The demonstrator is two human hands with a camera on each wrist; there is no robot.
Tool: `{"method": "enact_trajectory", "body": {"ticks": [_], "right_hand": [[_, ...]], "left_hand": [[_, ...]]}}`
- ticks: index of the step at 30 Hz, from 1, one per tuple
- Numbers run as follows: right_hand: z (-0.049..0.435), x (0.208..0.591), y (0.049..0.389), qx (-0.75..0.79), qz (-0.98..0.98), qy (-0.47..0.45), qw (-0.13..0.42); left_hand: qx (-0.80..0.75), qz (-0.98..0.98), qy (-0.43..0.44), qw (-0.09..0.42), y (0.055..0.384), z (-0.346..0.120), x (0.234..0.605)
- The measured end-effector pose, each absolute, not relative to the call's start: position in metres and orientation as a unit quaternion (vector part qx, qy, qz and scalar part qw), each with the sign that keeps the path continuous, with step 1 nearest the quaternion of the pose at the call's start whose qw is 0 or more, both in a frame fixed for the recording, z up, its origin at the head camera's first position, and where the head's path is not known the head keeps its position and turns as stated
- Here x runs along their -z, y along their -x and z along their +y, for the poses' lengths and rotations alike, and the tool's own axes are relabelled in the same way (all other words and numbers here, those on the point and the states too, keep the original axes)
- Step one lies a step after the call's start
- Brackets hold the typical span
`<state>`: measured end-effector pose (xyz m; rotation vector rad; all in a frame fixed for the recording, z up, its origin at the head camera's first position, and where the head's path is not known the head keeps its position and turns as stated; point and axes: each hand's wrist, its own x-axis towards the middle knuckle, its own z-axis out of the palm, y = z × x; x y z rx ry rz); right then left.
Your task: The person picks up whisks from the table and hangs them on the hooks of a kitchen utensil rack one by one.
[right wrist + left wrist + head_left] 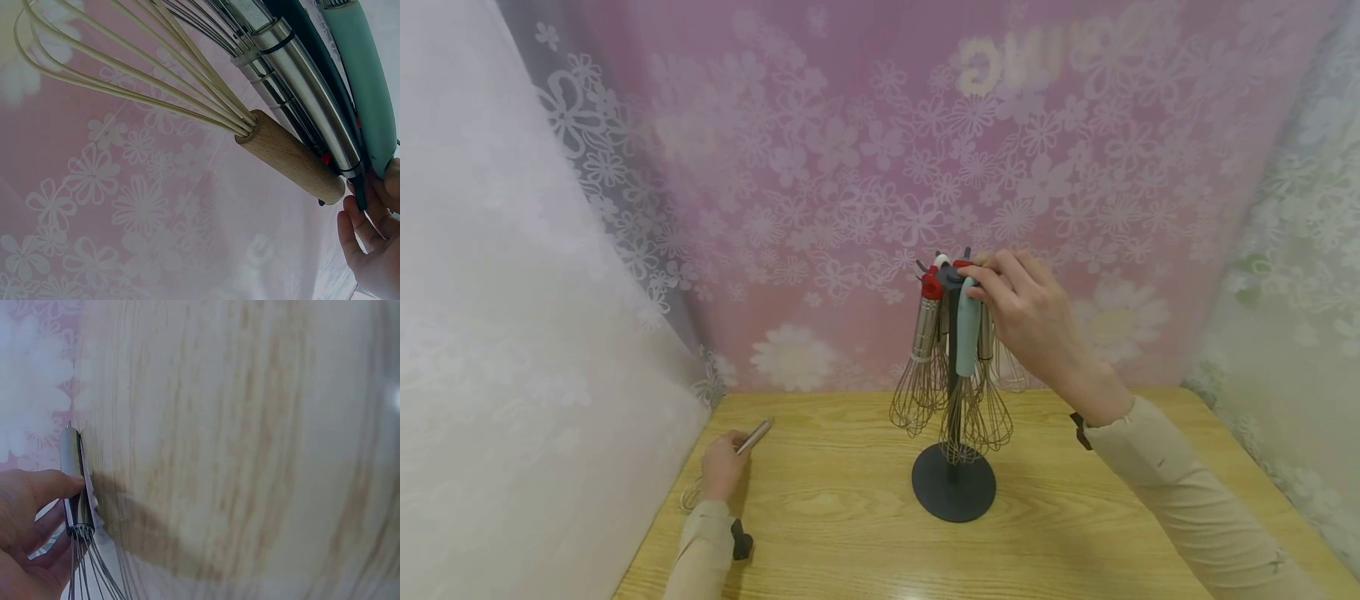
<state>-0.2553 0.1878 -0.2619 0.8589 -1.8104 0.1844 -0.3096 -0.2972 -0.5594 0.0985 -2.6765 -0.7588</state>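
At the left of the table, my left hand [722, 467] holds a steel-handled whisk [75, 462]; thumb and fingers grip its handle, wires pointing back toward me. My right hand [1030, 312] is at the top of a dark whisk stand [953, 504], where it pinches the upper end of a mint-green whisk [967, 337]. That whisk hangs upright, wires down; whether its loop is on a hook is hidden by the fingers. Around it hang a red-topped steel whisk [927, 321], a plain steel whisk [312, 94] and a wooden-handled whisk [290, 156].
The stand's round base rests on a wood-grain table [835, 517]. Behind it hangs a pink flowered curtain [850, 208]. Pale cloth walls [550, 375] close in both sides.
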Motion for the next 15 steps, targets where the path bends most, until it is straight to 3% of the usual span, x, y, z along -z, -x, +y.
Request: {"method": "enact_trajectory", "body": {"ticks": [15], "right_hand": [[0.1882,0.2615,0.2552,-0.080,-0.762,-0.361,0.532]], "left_hand": [[0.283,-0.942,-0.025,0.177,0.3021,-0.2891,0.5581]]}}
